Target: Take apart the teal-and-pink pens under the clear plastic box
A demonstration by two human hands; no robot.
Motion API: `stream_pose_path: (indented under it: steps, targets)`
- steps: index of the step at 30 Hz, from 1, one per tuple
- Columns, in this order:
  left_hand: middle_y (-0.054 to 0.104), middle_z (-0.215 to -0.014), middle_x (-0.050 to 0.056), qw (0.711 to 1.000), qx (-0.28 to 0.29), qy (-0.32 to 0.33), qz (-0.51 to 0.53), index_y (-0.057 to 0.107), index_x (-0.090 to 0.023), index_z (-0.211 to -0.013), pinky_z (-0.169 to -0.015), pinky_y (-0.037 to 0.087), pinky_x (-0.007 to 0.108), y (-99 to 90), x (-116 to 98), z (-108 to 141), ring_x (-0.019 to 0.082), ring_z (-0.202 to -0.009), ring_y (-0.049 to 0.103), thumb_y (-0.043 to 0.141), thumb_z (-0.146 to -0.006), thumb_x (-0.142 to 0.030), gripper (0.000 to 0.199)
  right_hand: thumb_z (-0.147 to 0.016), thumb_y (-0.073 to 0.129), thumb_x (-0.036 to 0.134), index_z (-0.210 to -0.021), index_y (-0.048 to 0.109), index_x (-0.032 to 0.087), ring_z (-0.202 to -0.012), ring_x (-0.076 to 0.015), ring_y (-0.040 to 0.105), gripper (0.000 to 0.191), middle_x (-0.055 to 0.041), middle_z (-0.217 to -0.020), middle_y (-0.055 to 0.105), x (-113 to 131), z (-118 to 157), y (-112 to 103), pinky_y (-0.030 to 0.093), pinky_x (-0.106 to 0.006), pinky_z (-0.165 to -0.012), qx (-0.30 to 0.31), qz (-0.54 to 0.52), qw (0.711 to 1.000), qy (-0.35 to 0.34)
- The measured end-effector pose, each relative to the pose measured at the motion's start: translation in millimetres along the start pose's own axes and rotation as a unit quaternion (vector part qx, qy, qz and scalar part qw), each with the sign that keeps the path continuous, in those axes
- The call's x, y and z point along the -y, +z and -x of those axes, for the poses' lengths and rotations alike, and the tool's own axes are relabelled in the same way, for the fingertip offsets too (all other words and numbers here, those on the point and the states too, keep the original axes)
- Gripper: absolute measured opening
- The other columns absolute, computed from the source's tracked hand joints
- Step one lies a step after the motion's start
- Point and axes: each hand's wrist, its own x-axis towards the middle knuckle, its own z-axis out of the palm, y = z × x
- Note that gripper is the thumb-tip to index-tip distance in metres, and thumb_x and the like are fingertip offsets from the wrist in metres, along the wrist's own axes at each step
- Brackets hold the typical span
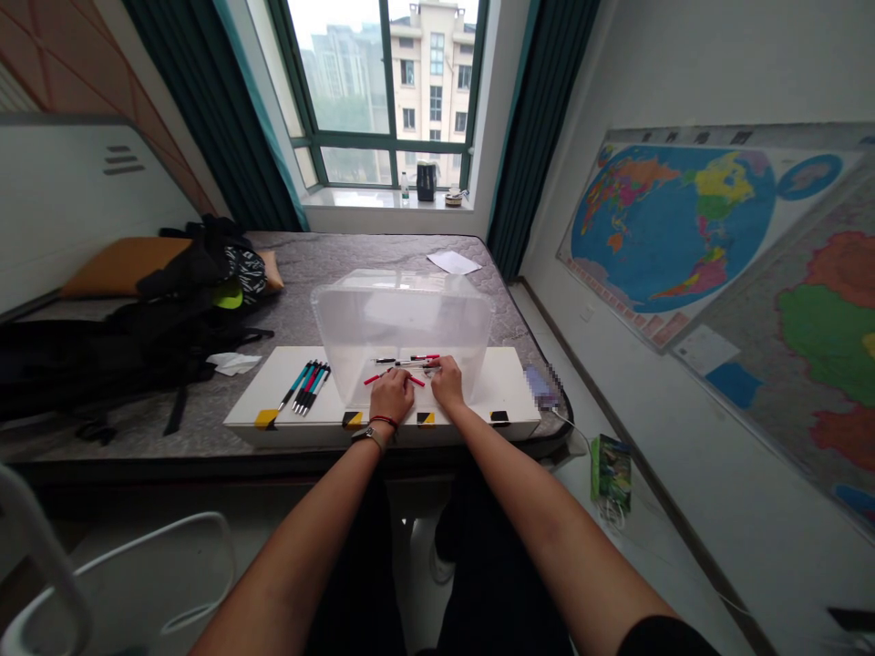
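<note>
A clear plastic bin (403, 314) lies on its side on a white box, its open side toward me. Several loose pens lie in it, among them a black-and-white pen (385, 361) and a red pen (375, 378). My left hand (391, 394), with a watch and a red cord at its wrist, reaches in with fingers bent over the red pen. My right hand (447, 381) is curled beside it, fingertips closed at the ends of the pens; which pen it grips is partly hidden. Left of the bin, several blue, black and red pens (311, 387) lie side by side.
The white box (506, 374) rests at the front edge of a bed (293, 264). Black bags (184, 282) and a crumpled tissue (234, 363) lie to the left. White paper (454, 262) lies behind the bin. A green package (612, 472) stands low at right, near a cable.
</note>
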Motion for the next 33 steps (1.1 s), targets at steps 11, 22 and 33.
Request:
stream_pose_path:
  steps: [11, 22, 33]
  targets:
    - [0.065, -0.105, 0.008, 0.999, 0.006, 0.021, 0.033, 0.062, -0.021, -0.104, -0.088, 0.047, 0.035, -2.5, 2, -1, 0.023, -0.099, 0.061, 0.047, -0.086, -0.011, 0.025, -0.076, 0.044, -0.001, -0.083, 0.065, 0.019, -0.092, -0.0209, 0.055, 0.030, -0.0058, -0.090, 0.059, 5, 4, 0, 0.045, -0.034, -0.091, 0.015, 0.034, 0.999, -0.033]
    - [0.062, -0.111, 0.011, 0.999, 0.002, -0.030, 0.031, 0.060, -0.018, -0.112, -0.088, 0.050, 0.035, 1.5, 3, -2, 0.024, -0.099, 0.062, 0.046, -0.081, -0.004, 0.037, -0.082, 0.073, 0.025, -0.089, 0.069, 0.022, -0.111, -0.0236, 0.050, 0.008, -0.0076, -0.116, 0.057, 14, 9, -1, 0.039, -0.038, -0.098, 0.105, 0.130, 0.981, -0.103]
    - [0.063, -0.111, 0.010, 0.999, 0.003, -0.033, 0.031, 0.060, -0.019, -0.113, -0.088, 0.049, 0.036, 1.0, 1, -2, 0.024, -0.098, 0.063, 0.044, -0.082, -0.004, 0.038, -0.083, 0.064, 0.013, -0.083, 0.066, 0.022, -0.103, -0.0236, 0.050, 0.008, -0.0073, -0.108, 0.058, 4, 4, 7, 0.041, -0.036, -0.090, 0.014, 0.160, 0.987, -0.025]
